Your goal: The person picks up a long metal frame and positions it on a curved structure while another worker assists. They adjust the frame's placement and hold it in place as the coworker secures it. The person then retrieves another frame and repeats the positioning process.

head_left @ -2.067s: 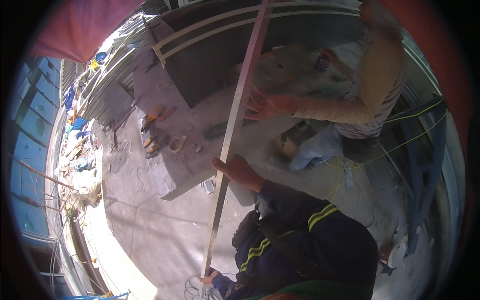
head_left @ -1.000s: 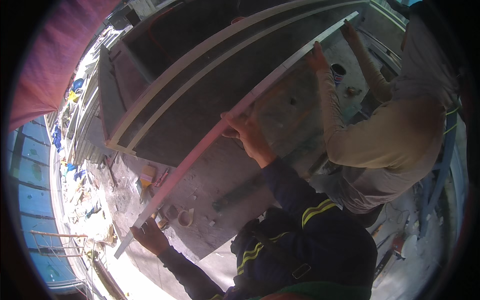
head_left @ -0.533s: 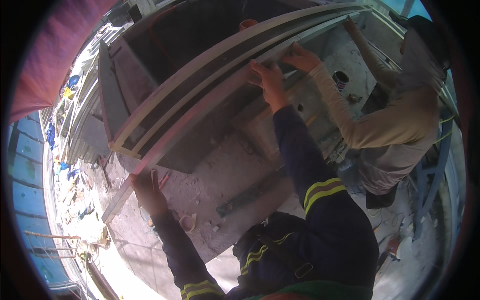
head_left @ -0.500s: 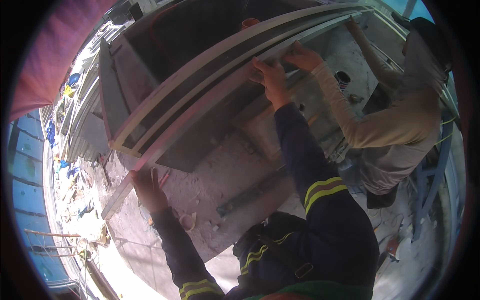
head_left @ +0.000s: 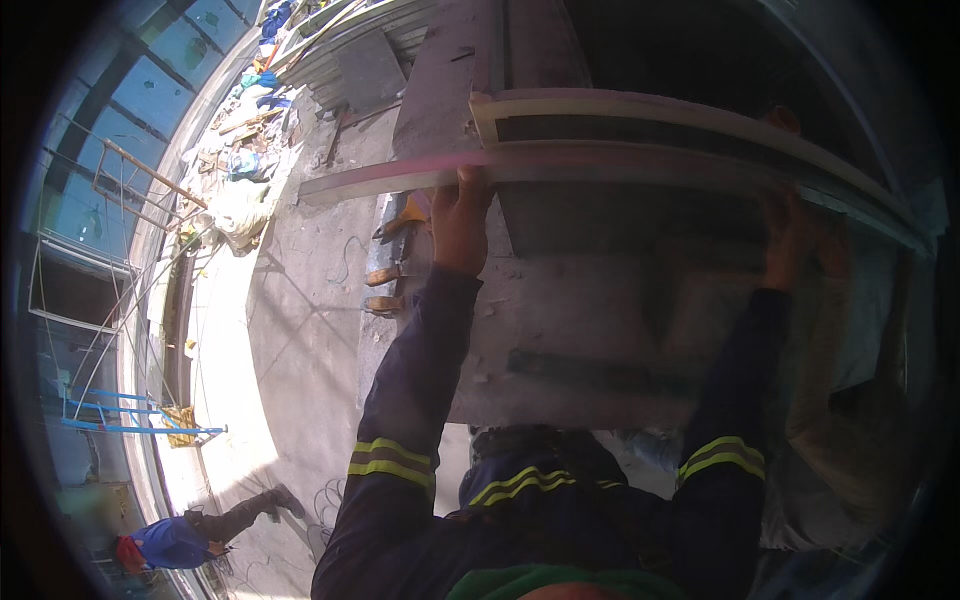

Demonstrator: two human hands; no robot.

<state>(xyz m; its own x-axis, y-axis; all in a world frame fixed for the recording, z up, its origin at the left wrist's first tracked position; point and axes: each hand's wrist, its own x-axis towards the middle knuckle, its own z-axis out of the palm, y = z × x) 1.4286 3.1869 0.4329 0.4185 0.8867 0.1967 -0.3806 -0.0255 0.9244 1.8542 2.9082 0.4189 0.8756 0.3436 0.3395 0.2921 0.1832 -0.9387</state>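
A long, narrow pale bar runs crosswise in front of me, its left end sticking out past the work. My left hand is closed on it left of centre, thumb and fingers at its near edge. Farther right, my right hand grips the same bar, somewhat blurred. Just beyond lies a long cream-edged frame with a dark band along its side; the bar sits close along it. A co-worker's hand is beside my right hand, partly in shadow. Whether the bar is wood or metal I cannot tell.
The co-worker's sleeve shows at the right. Tools with orange and brown handles lie left of my left forearm. Rubble and scrap line the far left. A person in blue is at the lower left, near wire scaffolding.
My view has swung left, so bar and frame now lie more level across it and the co-worker is at the right rim. Both my hands stay on the bar.
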